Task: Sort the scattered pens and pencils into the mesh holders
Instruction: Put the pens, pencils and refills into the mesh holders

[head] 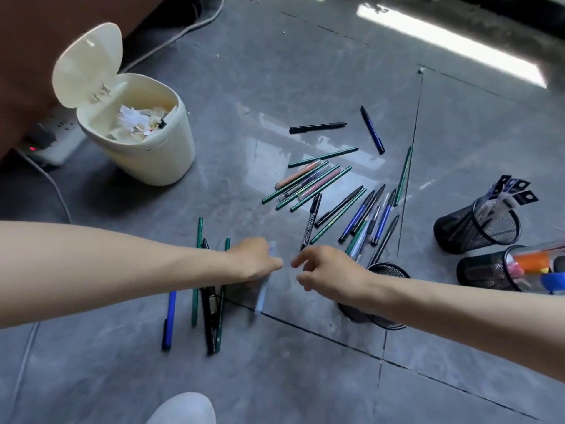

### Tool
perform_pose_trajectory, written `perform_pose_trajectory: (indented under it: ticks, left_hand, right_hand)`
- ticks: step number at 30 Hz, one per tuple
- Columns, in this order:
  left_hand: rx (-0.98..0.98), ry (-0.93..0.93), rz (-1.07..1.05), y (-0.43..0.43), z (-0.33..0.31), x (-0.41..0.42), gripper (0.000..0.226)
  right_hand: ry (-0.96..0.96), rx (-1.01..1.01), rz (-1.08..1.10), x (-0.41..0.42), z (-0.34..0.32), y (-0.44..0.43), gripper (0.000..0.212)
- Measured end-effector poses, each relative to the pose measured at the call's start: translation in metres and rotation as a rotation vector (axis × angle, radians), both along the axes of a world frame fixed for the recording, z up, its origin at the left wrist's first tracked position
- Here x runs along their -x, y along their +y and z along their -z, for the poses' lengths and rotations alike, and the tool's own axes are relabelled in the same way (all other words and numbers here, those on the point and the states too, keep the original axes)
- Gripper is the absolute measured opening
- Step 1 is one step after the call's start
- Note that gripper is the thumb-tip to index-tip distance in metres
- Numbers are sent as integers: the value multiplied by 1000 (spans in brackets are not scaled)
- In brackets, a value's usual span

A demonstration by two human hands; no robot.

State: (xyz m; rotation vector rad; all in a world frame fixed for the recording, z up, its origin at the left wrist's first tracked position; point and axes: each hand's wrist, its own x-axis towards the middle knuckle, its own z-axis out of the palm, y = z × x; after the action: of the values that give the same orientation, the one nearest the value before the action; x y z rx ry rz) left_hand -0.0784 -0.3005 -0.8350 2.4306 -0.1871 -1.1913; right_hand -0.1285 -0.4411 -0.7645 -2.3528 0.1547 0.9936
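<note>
Glossy grey tiled floor (pixel 275 71)

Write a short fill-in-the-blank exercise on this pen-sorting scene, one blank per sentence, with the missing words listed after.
1. The cream bin stands with its lid ____.
2. The left hand holds a blurred light ____ pen.
3. The number of black mesh holders on the floor is ____.
4. The mesh holder partly under the right hand's forearm holds ____ pens.

Missing words: open; blue; three; no
</note>
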Motion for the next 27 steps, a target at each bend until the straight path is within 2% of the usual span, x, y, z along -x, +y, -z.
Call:
perform_pose_trajectory:
  ticks: [2, 3, 5, 7, 9, 11, 14, 19, 23, 27]
  left_hand:
    - [223, 145, -179, -2, -8, -3, 22]
    - [319, 211, -219, -2, -13, -6, 18]
    - [452, 294, -213, 1, -21, -10, 10]
    - [509, 311, -182, 5, -25, -13, 16]
    - [503, 288, -177, 11, -25, -18, 31]
    - [413, 177, -163, 21, -24, -23, 42]
    - [121, -86, -37, 42, -19, -30, 41]
    - [-271, -53, 13, 95, -18, -21, 28]
    - [-311, -42, 12, 122, -10, -11, 32]
    - [-437, -44, 120, 122, -12, -13, 50]
  right_hand:
    - [152, -213, 283, -5, 6, 5, 51]
    - [239, -349, 399, -7, 9, 8, 53]
    - [356, -554, 487, -12, 11, 15, 32]
    - [379, -605, 530, -14, 15, 21, 18]
    - [324, -519, 576, -17, 21, 24, 22]
    - [299, -417, 607, -16, 25, 28, 20]
    - [322, -349, 635, -12, 30, 30, 9]
    - [378, -352, 646, -3, 35, 29, 26]
    - [388, -443, 721, -1, 41, 41, 22]
    - [395, -426, 678, 3, 50, 41, 19]
